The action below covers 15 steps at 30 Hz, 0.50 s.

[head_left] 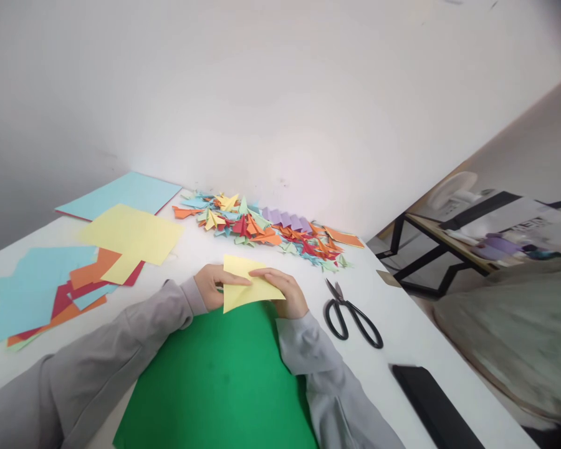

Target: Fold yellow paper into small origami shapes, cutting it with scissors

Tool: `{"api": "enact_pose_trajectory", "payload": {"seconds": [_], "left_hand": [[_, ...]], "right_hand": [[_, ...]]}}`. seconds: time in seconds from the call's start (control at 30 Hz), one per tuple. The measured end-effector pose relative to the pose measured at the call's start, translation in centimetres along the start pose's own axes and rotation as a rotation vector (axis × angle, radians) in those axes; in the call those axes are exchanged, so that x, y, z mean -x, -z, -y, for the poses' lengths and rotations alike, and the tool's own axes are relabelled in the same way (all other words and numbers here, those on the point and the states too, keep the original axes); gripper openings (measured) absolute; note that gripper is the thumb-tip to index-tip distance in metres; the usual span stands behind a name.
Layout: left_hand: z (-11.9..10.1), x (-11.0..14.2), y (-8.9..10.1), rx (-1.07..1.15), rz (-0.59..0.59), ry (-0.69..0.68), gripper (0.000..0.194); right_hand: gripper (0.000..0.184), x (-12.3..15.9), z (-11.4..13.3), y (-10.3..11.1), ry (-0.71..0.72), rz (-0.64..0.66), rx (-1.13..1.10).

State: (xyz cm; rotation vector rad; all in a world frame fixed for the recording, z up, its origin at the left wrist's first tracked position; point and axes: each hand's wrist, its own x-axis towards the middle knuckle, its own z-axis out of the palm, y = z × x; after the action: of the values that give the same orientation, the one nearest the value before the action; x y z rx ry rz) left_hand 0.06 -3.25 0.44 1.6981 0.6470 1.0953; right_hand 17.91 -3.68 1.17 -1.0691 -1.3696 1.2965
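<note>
Between my two hands is a small sheet of yellow paper (237, 294), bent and raised above the far edge of a green sheet (219, 374). My left hand (210, 285) grips its left side, index finger stretched across the front. On the right side, my right hand (287, 293) holds the same paper, fingers lying over its upper edge. Black-handled scissors (341, 305) lie partly spread on the table, to the right of my right hand. Beyond the hands is a heap of small folded paper pieces (243, 224) in many colours.
Loose yellow sheets (131, 231), blue sheets (37, 280) and orange and red scraps lie at the left. A large blue sheet (126, 193) rests near the wall. A black flat object (430, 399) lies at the right edge, with a black-framed table (430, 234) beyond.
</note>
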Motion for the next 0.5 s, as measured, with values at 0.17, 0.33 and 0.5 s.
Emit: {"api": "enact_pose_trajectory", "payload": {"seconds": [0.17, 0.33, 0.5], "left_hand": [[0.4, -0.1, 0.3, 0.0, -0.06, 0.11, 0.026], [0.3, -0.4, 0.6, 0.077, -0.16, 0.144, 0.028], [0.7, -0.2, 0.5, -0.001, -0.085, 0.14, 0.033]], "right_hand": [[0.02, 0.0, -0.3, 0.1, -0.029, -0.013, -0.179], [0.026, -0.1, -0.6, 0.0, 0.048, -0.016, -0.214], [0.027, 0.0, -1.1, -0.6, 0.186, 0.005, 0.003]]}}
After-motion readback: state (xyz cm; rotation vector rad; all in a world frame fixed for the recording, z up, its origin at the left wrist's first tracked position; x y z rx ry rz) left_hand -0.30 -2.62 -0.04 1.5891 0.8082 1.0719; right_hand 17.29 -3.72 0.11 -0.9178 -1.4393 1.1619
